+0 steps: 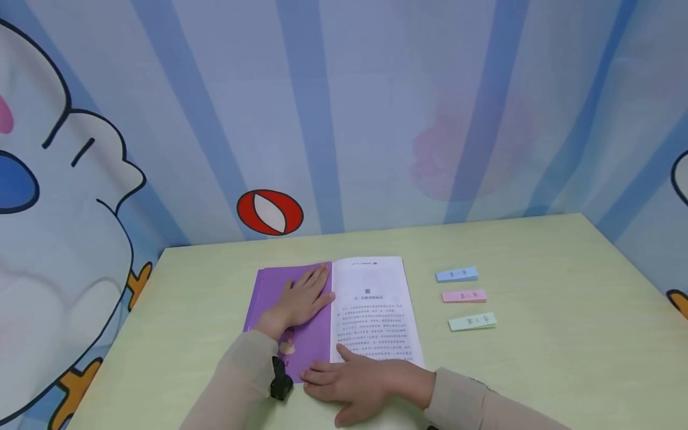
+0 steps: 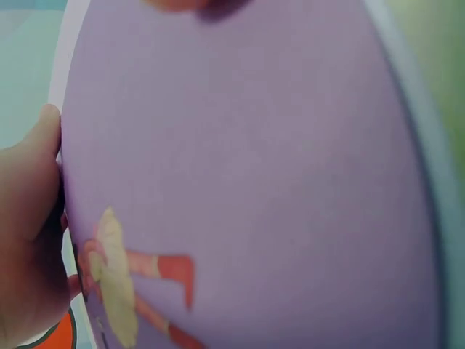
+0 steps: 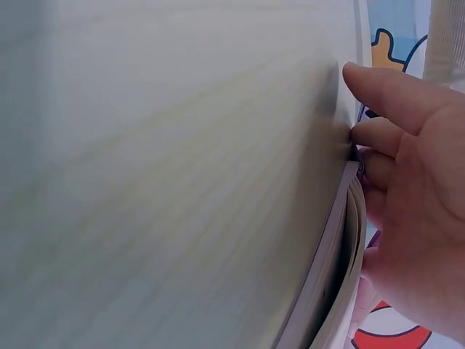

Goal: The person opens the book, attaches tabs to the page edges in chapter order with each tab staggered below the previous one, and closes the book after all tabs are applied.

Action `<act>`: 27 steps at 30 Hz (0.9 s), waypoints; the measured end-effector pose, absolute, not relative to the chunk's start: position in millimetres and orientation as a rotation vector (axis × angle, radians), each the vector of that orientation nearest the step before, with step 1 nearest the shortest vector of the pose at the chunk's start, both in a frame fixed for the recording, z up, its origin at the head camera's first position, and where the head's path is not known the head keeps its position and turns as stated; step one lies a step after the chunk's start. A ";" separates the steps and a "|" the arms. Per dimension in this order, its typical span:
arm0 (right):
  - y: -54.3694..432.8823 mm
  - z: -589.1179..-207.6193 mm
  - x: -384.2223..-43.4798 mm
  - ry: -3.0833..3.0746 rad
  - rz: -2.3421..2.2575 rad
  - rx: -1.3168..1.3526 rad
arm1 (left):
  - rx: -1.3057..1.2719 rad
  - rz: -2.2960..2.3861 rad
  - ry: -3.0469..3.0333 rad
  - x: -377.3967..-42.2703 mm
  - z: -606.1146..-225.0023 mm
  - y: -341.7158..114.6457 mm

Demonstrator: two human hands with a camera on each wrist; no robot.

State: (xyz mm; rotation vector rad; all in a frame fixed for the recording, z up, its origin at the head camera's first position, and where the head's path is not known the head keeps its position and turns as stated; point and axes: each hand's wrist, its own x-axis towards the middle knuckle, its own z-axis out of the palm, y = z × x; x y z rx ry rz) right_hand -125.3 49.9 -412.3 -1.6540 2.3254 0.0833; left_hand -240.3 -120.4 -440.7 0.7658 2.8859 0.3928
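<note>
A book with a purple inside cover (image 1: 309,352) and a printed white page (image 1: 371,322) lies spread on the table. My left hand (image 1: 304,295) rests on the purple side, fingers extended and fingertips near the fold. Over the book's near edge lies my right hand (image 1: 362,382), fingers spread toward the left and thumb pointing toward me. Its fingertips are at the lower corner of the purple side. The left wrist view shows the purple cover (image 2: 247,145) close up, with a drawn figure. In the right wrist view, page edges (image 3: 356,218) curve beside a hand's fingers.
To the right of the book, blue (image 1: 457,274), pink (image 1: 464,296) and pale green paper strips (image 1: 472,321) with handwriting lie in a column. The table (image 1: 564,358) meets a striped cartoon backdrop (image 1: 376,119). A small black device (image 1: 281,380) sits at the left sleeve.
</note>
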 end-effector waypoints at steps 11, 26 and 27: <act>58.2 -415.8 -141.0 2.211 -0.556 -1.576 | 0.785 0.501 2.966 -243.3 -441.3 -121.0; 85.1 -408.0 -156.5 2.284 -0.972 -1.478 | 0.827 0.978 2.914 -243.8 -427.3 -117.2; 88.3 -407.0 -158.2 2.299 -0.983 -1.454 | 0.818 0.998 2.903 -243.7 -425.9 -116.1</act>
